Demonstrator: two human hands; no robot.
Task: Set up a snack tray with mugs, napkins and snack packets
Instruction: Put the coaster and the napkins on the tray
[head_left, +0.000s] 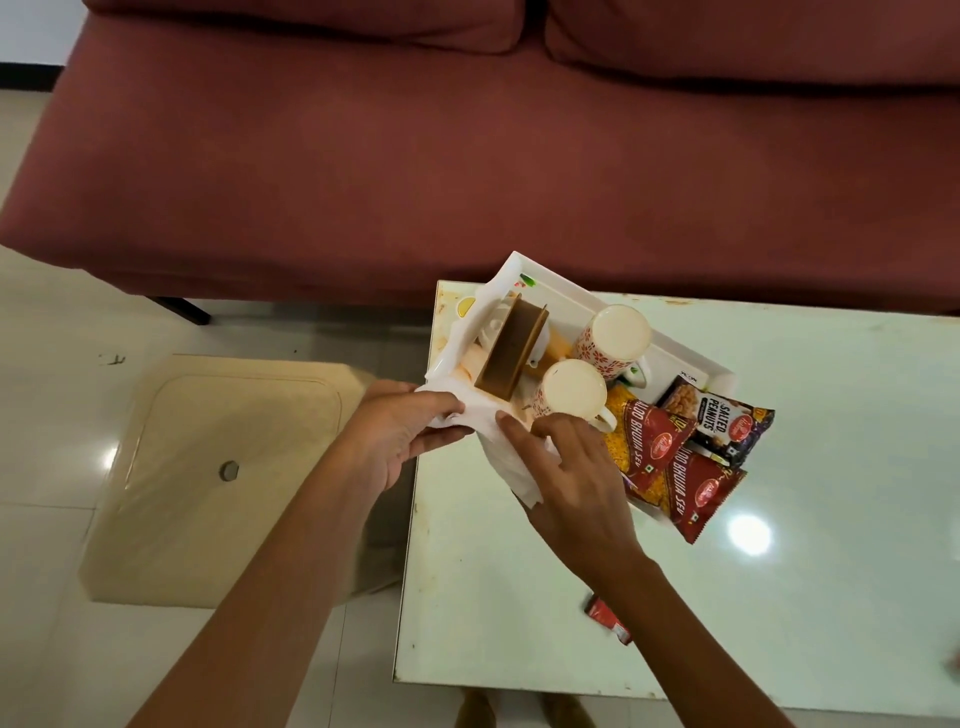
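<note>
Both our hands pinch the white napkin (493, 431): left hand (400, 436) fingers clamp its left end, right hand (566, 478) fingers its lower end, long axis running diagonally toward us.

Upside-down mugs (618, 332), packets (670, 457), napkin (493, 426) on tray (550, 283)

Two cream ceramic mugs (615, 340) with red floral print, white rectangular plastic tray (571, 283), red foil snack packets (698, 493), maroon fabric sofa (467, 156), pale green glossy table (805, 597).
</note>
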